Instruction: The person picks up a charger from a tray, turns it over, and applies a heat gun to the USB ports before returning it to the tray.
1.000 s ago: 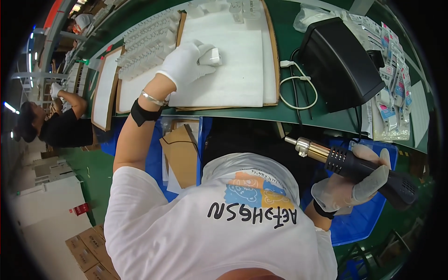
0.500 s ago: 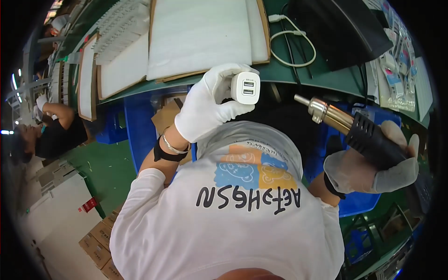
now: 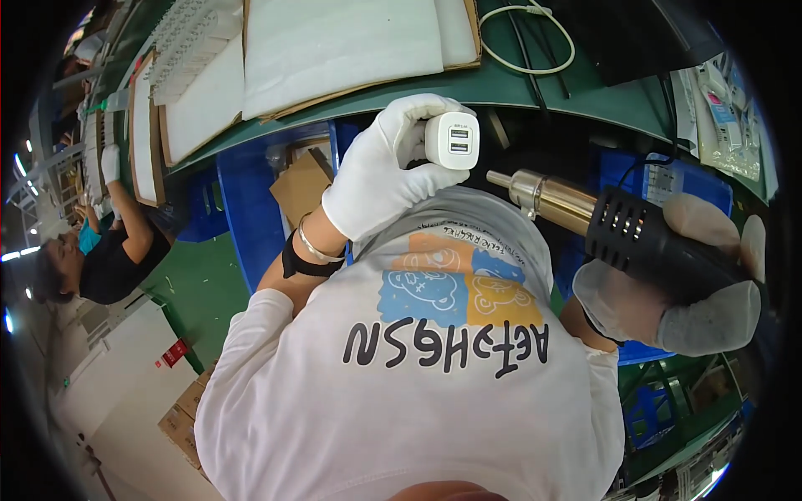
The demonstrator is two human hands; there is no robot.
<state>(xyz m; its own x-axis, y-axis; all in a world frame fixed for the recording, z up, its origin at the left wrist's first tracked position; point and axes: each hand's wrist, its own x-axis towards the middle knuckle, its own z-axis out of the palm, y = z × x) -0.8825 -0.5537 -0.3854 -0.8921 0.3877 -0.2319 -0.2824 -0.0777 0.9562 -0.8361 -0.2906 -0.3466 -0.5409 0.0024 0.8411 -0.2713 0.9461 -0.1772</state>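
Left hand (image 3: 380, 179) in white glove pinches white charger w/ two ports (image 3: 452, 140), just left of heat gun (image 3: 618, 234) nozzle, not touching. Right hand (image 3: 677, 288) wrapped tight around gun's black body.

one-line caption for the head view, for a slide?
Gloved left hand holds a white two-port charger up near the metal nozzle of a black heat gun gripped in the right hand.

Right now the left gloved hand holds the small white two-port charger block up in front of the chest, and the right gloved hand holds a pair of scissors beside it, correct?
Not quite. The head view shows the right gloved hand holding a black heat gun with a brass-coloured metal nozzle, not scissors. The left gloved hand does hold the small white two-port charger block.
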